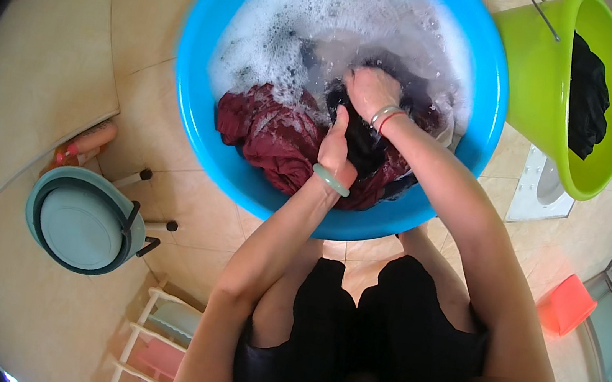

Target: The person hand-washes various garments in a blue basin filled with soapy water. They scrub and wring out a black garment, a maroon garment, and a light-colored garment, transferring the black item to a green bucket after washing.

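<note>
A big blue basin holds sudsy water and wet clothes. My right hand, with a silver bangle and red string at the wrist, is closed around a wet black garment near the basin's middle. Lower and to the left, my left hand grips the same garment, thumb on top; its other fingers are mostly hidden by cloth. A pale green bangle circles that wrist. Beside it a dark red garment is bunched against the basin's near left side. White foam covers the far part of the water.
A lime green bucket stands tilted-looking at the right, with black cloth inside. A white floor fixture lies below it. Further around are a coral-red container, a grey-green folding basin and a white rack.
</note>
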Tool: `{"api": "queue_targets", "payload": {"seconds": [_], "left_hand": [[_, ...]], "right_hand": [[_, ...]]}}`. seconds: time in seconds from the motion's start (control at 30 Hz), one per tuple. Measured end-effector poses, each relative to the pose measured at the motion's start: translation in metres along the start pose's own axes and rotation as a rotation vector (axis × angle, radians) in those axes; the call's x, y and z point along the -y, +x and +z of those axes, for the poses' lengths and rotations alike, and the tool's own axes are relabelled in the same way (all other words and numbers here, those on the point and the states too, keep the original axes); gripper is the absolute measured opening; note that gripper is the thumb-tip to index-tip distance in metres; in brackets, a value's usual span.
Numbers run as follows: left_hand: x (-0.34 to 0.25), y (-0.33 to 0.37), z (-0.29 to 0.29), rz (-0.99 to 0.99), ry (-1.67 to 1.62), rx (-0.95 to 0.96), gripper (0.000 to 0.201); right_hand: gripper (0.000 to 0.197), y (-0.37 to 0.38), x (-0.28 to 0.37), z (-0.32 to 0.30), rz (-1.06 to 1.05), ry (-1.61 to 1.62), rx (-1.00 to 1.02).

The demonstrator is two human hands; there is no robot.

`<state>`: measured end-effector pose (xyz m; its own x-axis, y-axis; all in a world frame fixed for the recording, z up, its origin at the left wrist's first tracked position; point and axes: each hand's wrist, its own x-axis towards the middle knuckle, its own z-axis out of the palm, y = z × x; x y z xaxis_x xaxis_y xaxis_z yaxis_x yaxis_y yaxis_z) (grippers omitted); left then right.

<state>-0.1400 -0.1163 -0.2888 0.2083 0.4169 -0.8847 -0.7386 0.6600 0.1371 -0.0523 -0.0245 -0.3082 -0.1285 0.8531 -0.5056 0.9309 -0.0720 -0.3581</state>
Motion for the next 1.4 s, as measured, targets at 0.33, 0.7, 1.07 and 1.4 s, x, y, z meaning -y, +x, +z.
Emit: {"api": "queue_targets", "payload": {"seconds": [0.33,0.7,1.07,1.4], "left_hand": [[-0.011,-0.004,-0.024,-0.234,-0.242,0.182,0.063],[-0.001,-0.001,-0.004,-0.011,-0.073,0.003,0.058],[0.0,0.001,-0.003,0.012,-0.123,0.049,0.056],[0.002,0.019,-0.034,-0.015,-0.173,0.095,0.06]], "right_hand": [[0.035,-0.107,0.015,0.001,-0.378,0.285,-0.174],[0.037,-0.01,0.002,0.005,-0.026,0.097,-0.074],[0.039,-0.038,0.009,0.008,-0.109,0.226,-0.186],[0.04,-0.078,0.016,0.006,-0.279,0.184,-0.123]]}}
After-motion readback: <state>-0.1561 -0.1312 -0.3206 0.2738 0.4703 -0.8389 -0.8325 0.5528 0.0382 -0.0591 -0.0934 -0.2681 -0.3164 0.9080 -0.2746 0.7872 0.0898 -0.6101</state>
